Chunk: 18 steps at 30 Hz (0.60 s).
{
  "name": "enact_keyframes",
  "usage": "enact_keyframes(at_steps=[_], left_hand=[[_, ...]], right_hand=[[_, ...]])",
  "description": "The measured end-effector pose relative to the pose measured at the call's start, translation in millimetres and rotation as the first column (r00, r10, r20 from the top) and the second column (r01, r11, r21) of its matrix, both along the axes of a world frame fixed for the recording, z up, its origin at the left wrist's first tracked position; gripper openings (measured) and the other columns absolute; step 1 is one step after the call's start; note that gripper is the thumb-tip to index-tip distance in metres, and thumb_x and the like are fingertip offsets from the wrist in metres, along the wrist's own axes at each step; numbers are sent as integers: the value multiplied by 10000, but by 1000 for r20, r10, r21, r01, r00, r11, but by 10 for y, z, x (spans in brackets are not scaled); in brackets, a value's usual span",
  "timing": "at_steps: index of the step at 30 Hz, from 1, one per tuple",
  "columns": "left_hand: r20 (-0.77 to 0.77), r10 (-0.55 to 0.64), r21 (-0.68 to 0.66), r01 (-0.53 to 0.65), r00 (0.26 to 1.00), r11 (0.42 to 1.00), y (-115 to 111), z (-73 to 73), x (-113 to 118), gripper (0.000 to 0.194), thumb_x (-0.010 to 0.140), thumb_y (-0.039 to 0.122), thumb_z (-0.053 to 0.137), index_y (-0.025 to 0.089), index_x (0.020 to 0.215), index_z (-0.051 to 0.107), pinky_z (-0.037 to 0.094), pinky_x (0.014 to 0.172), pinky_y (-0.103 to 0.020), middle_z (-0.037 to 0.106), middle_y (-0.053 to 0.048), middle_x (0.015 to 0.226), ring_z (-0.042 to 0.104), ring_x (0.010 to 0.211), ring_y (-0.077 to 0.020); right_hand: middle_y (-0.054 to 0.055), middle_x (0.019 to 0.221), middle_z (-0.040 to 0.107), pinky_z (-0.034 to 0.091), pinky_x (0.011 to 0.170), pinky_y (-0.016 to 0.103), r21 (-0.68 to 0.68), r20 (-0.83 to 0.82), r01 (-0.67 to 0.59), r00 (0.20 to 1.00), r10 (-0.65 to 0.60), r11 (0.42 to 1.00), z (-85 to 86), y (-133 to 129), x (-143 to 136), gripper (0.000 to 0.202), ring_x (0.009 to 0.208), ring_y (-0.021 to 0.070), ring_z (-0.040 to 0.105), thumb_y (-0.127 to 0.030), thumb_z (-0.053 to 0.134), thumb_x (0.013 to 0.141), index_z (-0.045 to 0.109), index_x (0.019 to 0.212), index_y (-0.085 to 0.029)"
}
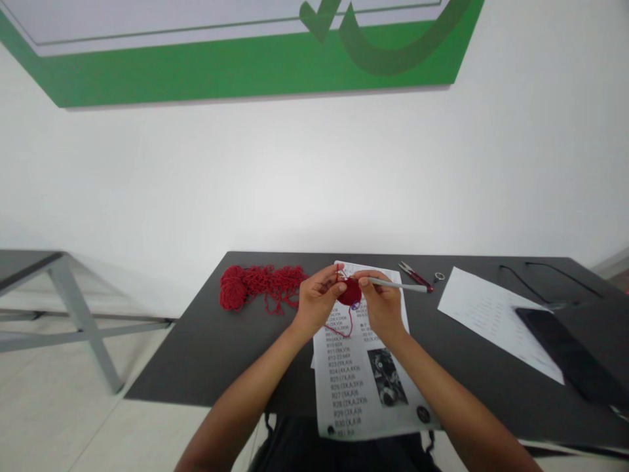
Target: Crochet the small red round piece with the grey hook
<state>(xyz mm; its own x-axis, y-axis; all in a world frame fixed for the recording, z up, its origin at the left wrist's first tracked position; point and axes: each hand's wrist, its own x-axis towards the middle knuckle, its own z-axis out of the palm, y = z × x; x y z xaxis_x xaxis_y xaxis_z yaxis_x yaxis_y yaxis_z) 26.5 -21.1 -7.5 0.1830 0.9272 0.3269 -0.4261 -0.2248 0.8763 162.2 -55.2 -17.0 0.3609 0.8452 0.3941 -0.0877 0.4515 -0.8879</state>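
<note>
My left hand (317, 296) pinches the edge of a small round red crochet piece (350, 293), with red yarn looped over its raised index finger. From the other side, my right hand (381, 301) grips a crochet hook (405, 286) with a pale grey handle pointing right. The hook's tip meets the top edge of the piece between both hands; the exact stitch is too small to make out. A purple stitch marker (356, 305) sits on the lower edge of the piece, and a red strand hangs below it.
A red yarn ball (232, 288) with loose tangled yarn (272, 283) lies left. Under my hands is a printed pattern sheet (344, 393). Rightward lie thread snips (415, 276), a small ring (439, 276), another paper (491, 321), eyeglasses (560, 305) and a black phone (570, 351).
</note>
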Motion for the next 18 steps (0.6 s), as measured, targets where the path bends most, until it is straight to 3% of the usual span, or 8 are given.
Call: enact_keyframes(at_steps=[6,18], left_hand=[[-79,54,74,-48,995,996,-4,-2,-6,394,682,321,893,162,1029,799,539,626,-230,754,-32,775,664,660,-131],[-176,124,203,-87,977,975,4,-21,-38,371,746,330,841,148,1064,786,553,624,-226,744,-33,773,667,657,-130]], right_hand=[[37,839,765,565,737,339,41,125,57,990,-62,998,34,-25,43,264,799,204,709,-484,667,903,714,850,-230],[14,811,726,569,705,300,205,228,82,965,-129,975,103,-33,123,227,764,172,706,-417,629,942,686,829,-228]])
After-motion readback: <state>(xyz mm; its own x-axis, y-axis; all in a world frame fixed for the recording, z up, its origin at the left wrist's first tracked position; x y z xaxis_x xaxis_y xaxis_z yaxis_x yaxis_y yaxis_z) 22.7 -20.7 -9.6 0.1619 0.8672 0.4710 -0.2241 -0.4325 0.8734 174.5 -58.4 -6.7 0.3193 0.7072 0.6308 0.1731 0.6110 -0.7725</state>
